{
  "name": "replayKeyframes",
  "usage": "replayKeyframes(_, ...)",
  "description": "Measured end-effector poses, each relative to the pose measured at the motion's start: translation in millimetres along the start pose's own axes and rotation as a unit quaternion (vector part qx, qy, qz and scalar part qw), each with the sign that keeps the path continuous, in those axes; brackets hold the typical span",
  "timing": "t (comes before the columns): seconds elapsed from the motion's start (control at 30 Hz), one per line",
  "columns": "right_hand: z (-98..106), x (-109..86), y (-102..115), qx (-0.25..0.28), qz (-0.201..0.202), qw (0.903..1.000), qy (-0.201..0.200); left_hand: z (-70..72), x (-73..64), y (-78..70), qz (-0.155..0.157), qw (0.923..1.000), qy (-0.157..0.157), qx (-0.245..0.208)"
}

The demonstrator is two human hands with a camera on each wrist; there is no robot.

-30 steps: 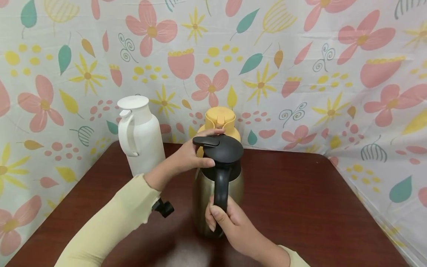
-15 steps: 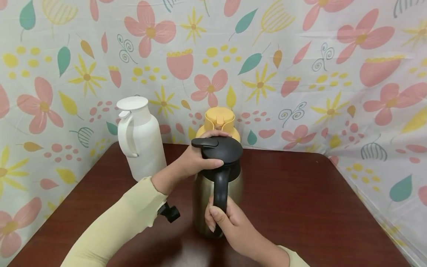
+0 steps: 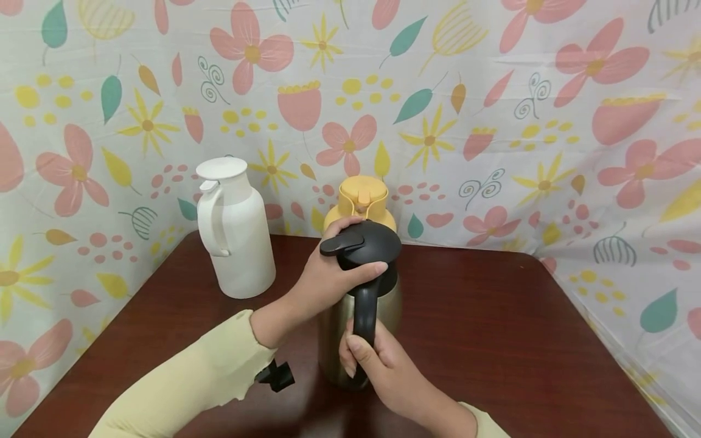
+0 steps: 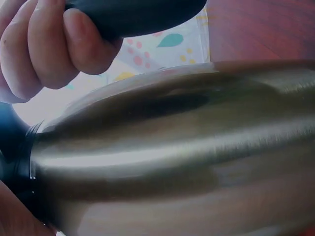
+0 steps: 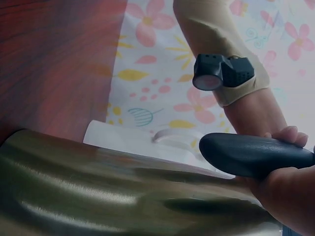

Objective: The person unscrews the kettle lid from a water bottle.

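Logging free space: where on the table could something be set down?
Widest: the red-brown table, right of the black-lidded bronze metal jug. Smaller: left, between the tall white jug and cream sleeve. Crowded: centre, with left hand, right hand, round yellow flask.

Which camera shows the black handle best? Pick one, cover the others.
The head view: the black handle runs from the lid to its lower end, partly behind the right hand. The left wrist view cuts it off at the top edge; the right wrist view shows mainly its rounded end.

Right grip holds black handle of metallic jug.
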State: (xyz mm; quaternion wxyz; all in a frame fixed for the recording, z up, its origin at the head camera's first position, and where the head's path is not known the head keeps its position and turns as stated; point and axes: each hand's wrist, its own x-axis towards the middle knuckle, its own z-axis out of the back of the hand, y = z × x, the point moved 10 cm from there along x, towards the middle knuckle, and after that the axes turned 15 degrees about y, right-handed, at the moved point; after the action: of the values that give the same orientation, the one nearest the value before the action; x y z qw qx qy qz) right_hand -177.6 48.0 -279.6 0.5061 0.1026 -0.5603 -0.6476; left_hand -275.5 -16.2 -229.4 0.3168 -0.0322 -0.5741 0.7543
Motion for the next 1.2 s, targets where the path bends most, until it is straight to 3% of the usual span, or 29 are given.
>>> replayKeyframes(0.17,-0.9,1.0,0.3,-0.006,0.005,1.0,0.003,0.0,0.6,5.2,-0.01,0.9991,0.029,-0.029)
replayKeyframes(0.3,-1.7,1.5,0.4,-0.011,0.007,0.9999,0.007,1.9,0.1,11.5,-0.03,0.9953,0.077,-0.049)
replayKeyframes(0.4,-1.3,1.5,0.5,-0.008,0.005,0.9999,0.009,6.5,3.5,11.5,-0.049,0.9911,0.119,-0.034)
replayKeyframes(0.53,-0.2,1.9,0.6,-0.003,0.002,0.9999,0.009,13.6,15.3,11.2,-0.06,0.9814,0.182,-0.004)
replayKeyframes(0.73,-0.5,2.7,0.6,0.001,0.005,0.9999,0.009,10.2,31.5,14.2,-0.042,0.9629,0.267,0.006)
replayKeyframes(0.83,-1.1,3.7,0.0,0.002,0.004,0.9999,0.011,9.0,34.3,12.8,-0.039,0.9636,0.264,0.011)
replayKeyframes(1.03,-0.3,4.1,0.1,0.004,0.005,1.0,0.006,8.3,33.8,10.2,-0.038,0.972,0.23,0.029)
replayKeyframes(1.2,0.0,3.2,0.3,0.007,0.009,0.9999,0.002,6.6,25.6,6.5,-0.04,0.9829,0.177,0.029)
